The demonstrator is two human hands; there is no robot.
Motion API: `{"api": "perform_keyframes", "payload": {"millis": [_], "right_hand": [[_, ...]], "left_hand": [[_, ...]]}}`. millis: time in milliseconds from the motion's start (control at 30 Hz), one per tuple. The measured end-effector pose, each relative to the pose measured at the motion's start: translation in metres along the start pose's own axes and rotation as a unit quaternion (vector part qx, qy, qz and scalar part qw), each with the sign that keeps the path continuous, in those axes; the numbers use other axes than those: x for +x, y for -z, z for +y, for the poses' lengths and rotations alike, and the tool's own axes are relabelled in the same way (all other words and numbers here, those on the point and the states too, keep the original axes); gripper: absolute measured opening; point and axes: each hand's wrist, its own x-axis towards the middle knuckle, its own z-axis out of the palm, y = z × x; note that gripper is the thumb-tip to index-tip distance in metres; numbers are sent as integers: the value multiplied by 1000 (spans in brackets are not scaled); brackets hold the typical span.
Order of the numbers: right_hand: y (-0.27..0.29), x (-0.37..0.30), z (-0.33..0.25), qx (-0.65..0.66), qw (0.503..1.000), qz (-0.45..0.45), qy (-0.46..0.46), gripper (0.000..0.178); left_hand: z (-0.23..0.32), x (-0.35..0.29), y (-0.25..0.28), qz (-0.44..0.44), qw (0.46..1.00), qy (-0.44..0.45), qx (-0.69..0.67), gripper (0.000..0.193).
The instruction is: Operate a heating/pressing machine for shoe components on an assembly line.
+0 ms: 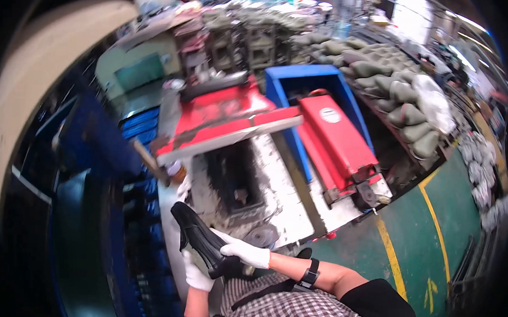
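Observation:
A black shoe [195, 233] is held sole-up close to my body, its toe pointing up and to the left. My left hand [195, 274], in a white glove, grips it from underneath near the heel. My right hand [242, 251], also in a white glove, lies over the heel end from the right. Both forearms carry black wrist straps. The shoe hangs in front of a worn white machine bed [281, 191] with a dark rectangular opening [232, 179].
A red press arm [224, 117] and a red hinged cover [335, 141] sit on the machine, with a blue bin [307, 79] behind. Several grey-green shoes [398, 95] line a rack at right. Green floor with yellow lines [391, 254] lies to the right; dark blue crates [139, 129] at left.

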Motion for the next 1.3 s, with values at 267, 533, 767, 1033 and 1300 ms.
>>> {"api": "perform_keyframes", "payload": {"millis": [267,533,767,1033,1300], "right_hand": [[15,1,3,-677,689,87,242,47],[79,-30,41,-716,623,252,189,37],[82,-26,44,-730,611,250,177,33],[83,-27,48,-730,618,248,154,35],[82,-27,50,-735,612,259,139,34]], "left_hand": [[20,-77,68,337,934,-120,-2,36],[42,-107,209,604,793,-79,-21,21],[116,-84,321,683,710,-91,143,30],[144,-73,359,738,627,10,250,85],[116,-208,345,853,234,151,442,69]]}}
